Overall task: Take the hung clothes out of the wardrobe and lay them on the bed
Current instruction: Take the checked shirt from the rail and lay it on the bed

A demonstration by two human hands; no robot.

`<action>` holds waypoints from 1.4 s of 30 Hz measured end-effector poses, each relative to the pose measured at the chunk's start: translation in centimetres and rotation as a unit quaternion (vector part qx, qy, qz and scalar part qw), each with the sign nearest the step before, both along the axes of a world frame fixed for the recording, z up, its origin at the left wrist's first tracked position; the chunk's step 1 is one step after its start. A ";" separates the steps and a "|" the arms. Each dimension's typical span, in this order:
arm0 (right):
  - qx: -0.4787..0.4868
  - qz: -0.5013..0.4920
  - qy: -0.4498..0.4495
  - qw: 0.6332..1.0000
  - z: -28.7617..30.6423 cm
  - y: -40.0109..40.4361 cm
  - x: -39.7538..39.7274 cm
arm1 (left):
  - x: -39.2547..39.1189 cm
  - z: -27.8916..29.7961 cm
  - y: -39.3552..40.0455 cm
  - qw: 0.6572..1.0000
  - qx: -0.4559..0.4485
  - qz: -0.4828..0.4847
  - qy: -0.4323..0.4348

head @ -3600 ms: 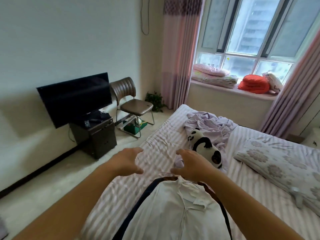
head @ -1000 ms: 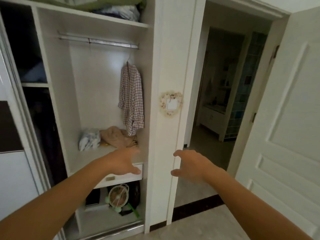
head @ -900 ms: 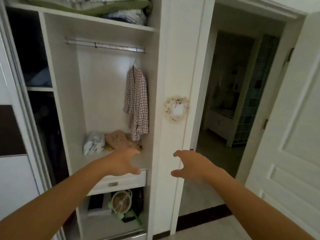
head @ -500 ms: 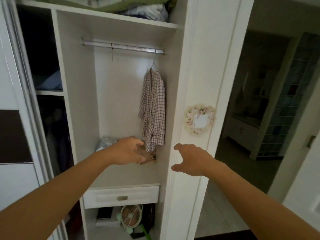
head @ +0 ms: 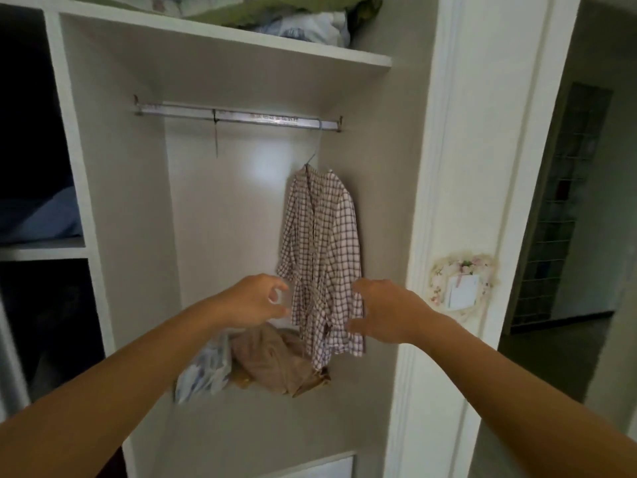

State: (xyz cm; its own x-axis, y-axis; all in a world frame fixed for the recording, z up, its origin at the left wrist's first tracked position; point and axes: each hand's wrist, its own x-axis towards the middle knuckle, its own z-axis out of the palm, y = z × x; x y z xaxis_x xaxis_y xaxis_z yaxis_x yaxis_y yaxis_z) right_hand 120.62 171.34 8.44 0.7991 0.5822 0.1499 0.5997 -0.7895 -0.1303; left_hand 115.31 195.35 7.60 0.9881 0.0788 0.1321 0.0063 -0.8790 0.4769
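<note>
Grip: left hand (head: 256,300) and right hand (head: 386,310) loosely curled, holding nothing | Thing: red-and-white checked cotton shirt (head: 322,257) on thin wire hanger (head: 315,146) at right end of metal wardrobe rail (head: 238,115) | Change: view turned from bed to wardrobe; hands now flank the shirt's hem | Meaning: last hung garment, likely next lift.

Checked shirt (head: 322,257) hanging on wardrobe rail (head: 238,118), left hand (head: 253,300) and right hand (head: 386,312) loosely curled, flanking its hem
</note>
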 end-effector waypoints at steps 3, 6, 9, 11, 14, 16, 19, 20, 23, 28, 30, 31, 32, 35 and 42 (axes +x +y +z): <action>-0.022 -0.015 0.003 1.000 0.7 2.8 2.1 | 3.3 1.1 2.7 1.000 -0.003 -0.015 -0.003; -0.032 -0.028 0.003 0.999 1.2 5.0 4.6 | 6.2 1.8 4.6 1.000 -0.002 -0.027 -0.003; -0.025 -0.028 -0.011 0.999 1.9 7.1 7.4 | 9.1 2.3 6.0 0.999 -0.008 -0.044 -0.010; -0.034 -0.024 -0.021 0.999 2.2 8.4 9.4 | 11.4 2.4 7.0 0.999 0.000 -0.052 -0.017; -0.021 -0.020 -0.034 0.999 3.0 10.3 12.5 | 15.0 2.9 8.1 0.998 0.009 -0.050 -0.034; 0.002 -0.025 -0.053 0.998 3.8 11.4 14.6 | 17.5 3.5 8.5 0.998 0.013 -0.042 -0.050; 0.051 -0.040 -0.097 0.993 5.6 12.8 17.5 | 21.4 5.0 9.0 0.996 0.002 -0.043 -0.080; 0.068 -0.047 -0.113 0.990 6.3 13.2 18.4 | 22.8 5.6 9.3 0.996 -0.003 -0.045 -0.083; 0.099 -0.065 -0.182 0.976 8.3 14.3 21.1 | 26.5 7.4 9.7 0.994 -0.005 -0.052 -0.091; 0.105 -0.133 -0.242 0.955 11.0 15.6 25.1 | 31.3 10.1 10.0 0.993 -0.024 -0.051 -0.103; 0.116 -0.151 -0.233 0.954 12.0 16.3 26.5 | 32.8 10.6 10.4 0.992 -0.032 -0.052 -0.107; 0.114 -0.160 -0.228 0.954 12.5 16.6 26.9 | 33.5 10.7 10.5 0.991 -0.042 -0.055 -0.111; 0.107 -0.168 -0.224 0.954 13.0 16.9 27.4 | 33.9 10.8 10.6 0.991 -0.048 -0.056 -0.113; 0.082 -0.182 -0.221 0.955 14.2 17.4 28.2 | 34.6 11.0 10.9 0.990 -0.042 -0.069 -0.115; 0.189 -0.170 -0.225 0.941 15.0 17.6 27.7 | 33.9 12.3 12.9 0.989 -0.040 -0.072 -0.126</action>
State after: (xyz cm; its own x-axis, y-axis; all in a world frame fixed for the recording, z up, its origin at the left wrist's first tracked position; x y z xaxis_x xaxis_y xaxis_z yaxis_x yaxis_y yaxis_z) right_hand 148.36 188.98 23.48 0.7357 0.1421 0.6622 0.3830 -0.8937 -0.2337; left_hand 149.21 208.20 19.89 0.9267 -0.0402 0.3738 -0.2434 -0.8218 0.5152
